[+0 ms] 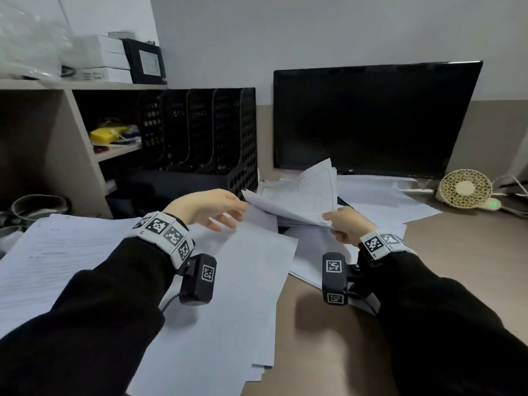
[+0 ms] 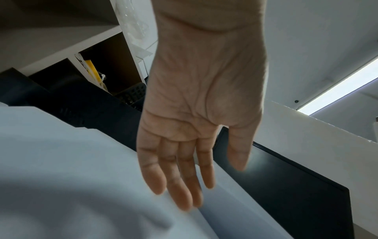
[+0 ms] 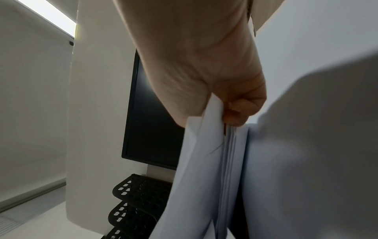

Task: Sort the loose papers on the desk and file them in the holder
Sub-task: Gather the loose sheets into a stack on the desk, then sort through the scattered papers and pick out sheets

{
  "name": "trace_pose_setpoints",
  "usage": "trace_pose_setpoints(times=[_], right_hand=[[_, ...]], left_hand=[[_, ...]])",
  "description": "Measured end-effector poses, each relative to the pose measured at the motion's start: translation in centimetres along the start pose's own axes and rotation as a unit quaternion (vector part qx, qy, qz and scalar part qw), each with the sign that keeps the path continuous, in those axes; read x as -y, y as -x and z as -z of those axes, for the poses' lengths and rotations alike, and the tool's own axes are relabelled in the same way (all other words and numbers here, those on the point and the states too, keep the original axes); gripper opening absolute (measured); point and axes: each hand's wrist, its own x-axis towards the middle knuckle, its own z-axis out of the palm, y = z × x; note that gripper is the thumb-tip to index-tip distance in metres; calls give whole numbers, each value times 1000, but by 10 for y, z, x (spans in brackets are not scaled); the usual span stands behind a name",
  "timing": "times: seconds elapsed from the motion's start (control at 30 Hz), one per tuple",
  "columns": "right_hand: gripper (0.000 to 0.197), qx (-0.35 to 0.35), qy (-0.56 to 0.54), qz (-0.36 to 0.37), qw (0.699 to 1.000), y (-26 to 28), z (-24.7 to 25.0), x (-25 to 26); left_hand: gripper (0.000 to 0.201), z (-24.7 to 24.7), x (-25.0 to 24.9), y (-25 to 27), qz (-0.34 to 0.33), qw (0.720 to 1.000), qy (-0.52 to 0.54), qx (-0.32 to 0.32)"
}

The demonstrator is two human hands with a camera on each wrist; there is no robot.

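My right hand [image 1: 340, 224] pinches the near corner of a small bundle of white papers [image 1: 303, 195] and holds it lifted off the desk in front of the monitor; in the right wrist view the thumb and fingers [image 3: 235, 111] clamp the sheets [image 3: 204, 161]. My left hand [image 1: 225, 212] hovers open just left of the bundle, fingers [image 2: 180, 186] straight above a sheet [image 2: 71, 161]. More loose papers [image 1: 223, 295] cover the desk. The black perforated file holder [image 1: 205, 138] stands behind the left hand, its slots empty as far as I can see.
A dark monitor [image 1: 371, 118] stands at the back right. A small round fan [image 1: 464, 190] sits at the far right. Shelving [image 1: 71, 115] with a yellow item [image 1: 105, 134] and boxes [image 1: 97, 61] is on the left. Bare desk [image 1: 457, 252] lies at the right.
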Motion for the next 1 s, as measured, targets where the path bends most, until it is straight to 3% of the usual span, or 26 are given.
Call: trace_pose_setpoints(times=[0.23, 0.4, 0.6, 0.8, 1.0], right_hand=[[17, -43, -2, -7, 999, 13, 20, -15], [18, -68, 102, -19, 992, 23, 49, -27], [36, -57, 197, -35, 978, 27, 78, -35], [39, -31, 281, -19, 959, 14, 95, -36], [70, 26, 324, -3, 946, -20, 93, -44]], left_hand=[[24, -24, -8, 13, -10, 993, -62, 99], [24, -54, -37, 16, -62, 981, -101, 155], [26, -111, -82, 10, -106, 953, -173, 227], [41, -150, -108, -4, -118, 917, -288, 249], [46, -161, -115, -21, -104, 897, -336, 269]])
